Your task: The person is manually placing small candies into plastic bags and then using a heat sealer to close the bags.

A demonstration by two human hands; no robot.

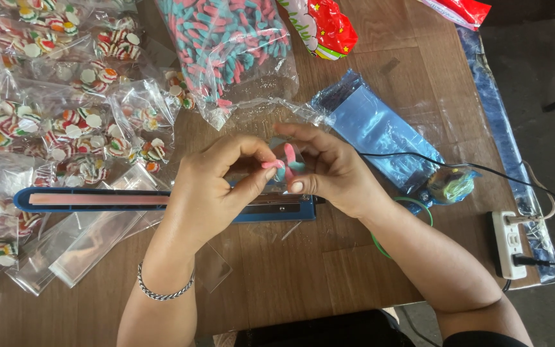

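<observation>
Your left hand (216,183) and right hand (325,170) pinch gummy worms (284,164), probably sorting a portion above the sealer (97,199); next, a bag.

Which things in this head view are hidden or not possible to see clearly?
- Pink and blue gummy candies: the left hand and right hand cover most of them, so their number is unclear.
- Blue heat sealer: both hands hide its right end.
- Red snack bag: cut off by the top edge.
- Power strip: too small for detail.

pink-blue gummy worms (288,164), pinched between fingertips above sealer.
</observation>
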